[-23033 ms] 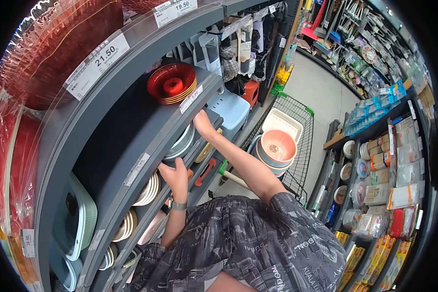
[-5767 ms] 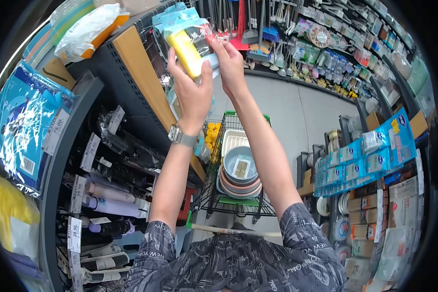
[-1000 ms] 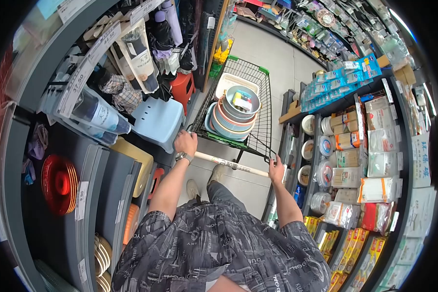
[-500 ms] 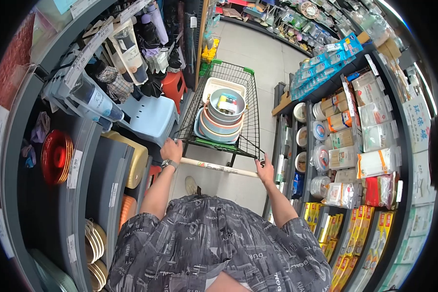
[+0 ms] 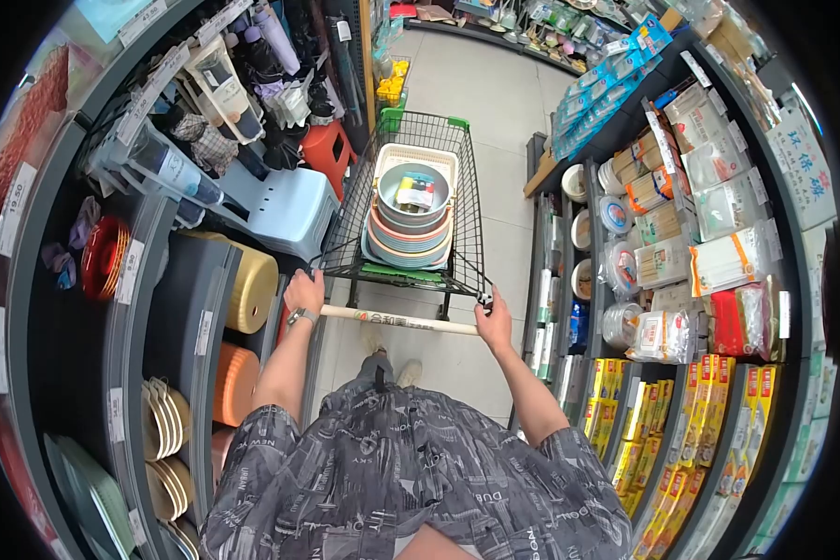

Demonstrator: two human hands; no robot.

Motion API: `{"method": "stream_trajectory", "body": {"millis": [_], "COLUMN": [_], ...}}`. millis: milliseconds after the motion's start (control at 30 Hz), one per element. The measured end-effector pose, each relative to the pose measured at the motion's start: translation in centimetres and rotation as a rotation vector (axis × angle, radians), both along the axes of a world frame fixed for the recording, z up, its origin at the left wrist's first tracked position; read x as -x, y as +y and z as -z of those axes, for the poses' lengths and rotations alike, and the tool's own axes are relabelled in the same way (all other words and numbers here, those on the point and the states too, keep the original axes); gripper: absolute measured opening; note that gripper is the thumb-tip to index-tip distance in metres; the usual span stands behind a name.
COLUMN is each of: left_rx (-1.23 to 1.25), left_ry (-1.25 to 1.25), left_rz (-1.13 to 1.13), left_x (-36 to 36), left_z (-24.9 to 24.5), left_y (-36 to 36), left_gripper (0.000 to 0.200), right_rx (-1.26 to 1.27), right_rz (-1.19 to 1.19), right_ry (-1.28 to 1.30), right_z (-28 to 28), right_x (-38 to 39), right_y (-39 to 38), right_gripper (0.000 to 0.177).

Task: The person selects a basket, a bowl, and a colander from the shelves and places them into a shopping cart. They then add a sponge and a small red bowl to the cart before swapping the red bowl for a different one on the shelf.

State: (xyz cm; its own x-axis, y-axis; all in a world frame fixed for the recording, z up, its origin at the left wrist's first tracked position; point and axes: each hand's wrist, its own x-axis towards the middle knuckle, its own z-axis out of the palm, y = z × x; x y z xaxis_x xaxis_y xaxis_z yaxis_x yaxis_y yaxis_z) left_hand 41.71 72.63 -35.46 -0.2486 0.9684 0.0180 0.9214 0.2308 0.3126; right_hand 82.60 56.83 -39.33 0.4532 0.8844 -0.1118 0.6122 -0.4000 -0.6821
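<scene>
My left hand [image 5: 304,291], with a watch on its wrist, is wrapped round the left end of a pale shopping cart handle [image 5: 397,321]. At the handle's other end, my right hand [image 5: 494,319] is closed, its thumb pointing forward. Ahead of both hands is the dark wire shopping cart [image 5: 467,201] with green corner pieces. Inside it stands a stack of pastel basins [image 5: 406,250]. A grey metal-looking pot [image 5: 401,206] tops the stack, holding a packet with a colourful label [image 5: 418,191]. Behind the pot lies a cream plastic basket [image 5: 423,157].
Shelves line both sides of the narrow aisle. Near the cart's left side are a light blue stool [image 5: 294,210] and a red stool [image 5: 331,154]. Packaged disposables [image 5: 663,261] fill the right shelf, with blue hanging packs [image 5: 607,89] jutting out. Tiled floor [image 5: 504,121] continues ahead.
Both hands and the handle appear slightly further left in view, still holding on. The shelves have shifted past a little, and a second shoe now shows below the handle.
</scene>
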Motion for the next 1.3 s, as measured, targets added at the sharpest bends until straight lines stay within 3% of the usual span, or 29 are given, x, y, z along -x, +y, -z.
{"method": "stream_trajectory", "body": {"millis": [67,233,500,767,900,967,1167,1233,1300], "left_rx": [0.002,0.028,0.026,-0.018,0.009,-0.164,-0.248,-0.255,-0.231], "left_ry": [0.000,0.004,-0.027,0.018,-0.028,0.025,-0.065,-0.087,-0.093], "left_rz": [-0.019,-0.032,-0.101,-0.029,-0.036,0.033,0.094,0.127,0.139], "left_x": [0.3,1.4,2.6,4.2,4.7,5.4,6.5,6.8,7.1], "left_z": [0.6,1.1,1.8,1.9,1.0,2.6,2.7,2.2,1.8], "left_y": [-0.9,-3.6,-7.4,-10.5,-12.2,-12.8,-15.2,-16.0,-16.7], "left_gripper": [0.048,0.048,0.044,0.032,0.030,0.026,0.031,0.032,0.033], "right_rx": [-0.099,-0.141,-0.086,-0.041,-0.051,0.046,-0.009,0.154,0.163], "right_rz": [0.014,0.004,0.009,0.008,-0.004,-0.022,-0.092,-0.065,-0.056], "right_ry": [-0.094,-0.032,-0.013,-0.017,-0.164,-0.194,-0.326,-0.342,-0.365], "right_z": [0.3,-0.1,-0.9,-2.0,-2.9,-4.0,-2.6,-2.6,-2.8], "right_x": [0.4,1.6,2.5,4.2,5.8,6.4,6.8,7.2,7.9], "right_y": [-1.1,-4.0,-7.6,-10.3,-11.7,-12.4,-14.4,-15.1,-15.6], "right_gripper": [0.068,0.064,0.068,0.067,0.065,0.066,0.069,0.069,0.069]}}
